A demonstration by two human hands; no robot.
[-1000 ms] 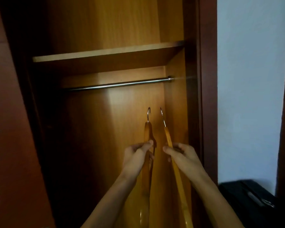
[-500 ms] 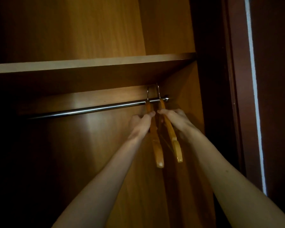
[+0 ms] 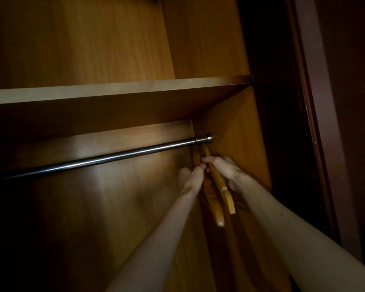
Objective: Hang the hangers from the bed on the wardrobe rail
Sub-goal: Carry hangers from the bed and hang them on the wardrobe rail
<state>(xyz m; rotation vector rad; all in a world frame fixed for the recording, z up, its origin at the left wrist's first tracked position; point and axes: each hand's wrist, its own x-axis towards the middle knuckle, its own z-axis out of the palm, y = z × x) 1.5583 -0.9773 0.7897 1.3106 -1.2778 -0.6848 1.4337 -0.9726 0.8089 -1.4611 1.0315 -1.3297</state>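
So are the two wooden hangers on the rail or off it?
On: both hangers' hooks sit over the rail's right end.

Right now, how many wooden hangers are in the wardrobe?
2. The left hanger and right hanger hang side by side at the rail's right end, between the hands.

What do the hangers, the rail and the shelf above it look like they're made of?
Hangers: seemingly wood, honey-coloured and smooth, perhaps varnished; their thin hooks glint like metal.
Rail: apparently polished metal, silvery with a bright highlight along it.
Shelf: wood or wood-look board, brown with a matte grain; the dim light leaves open which.
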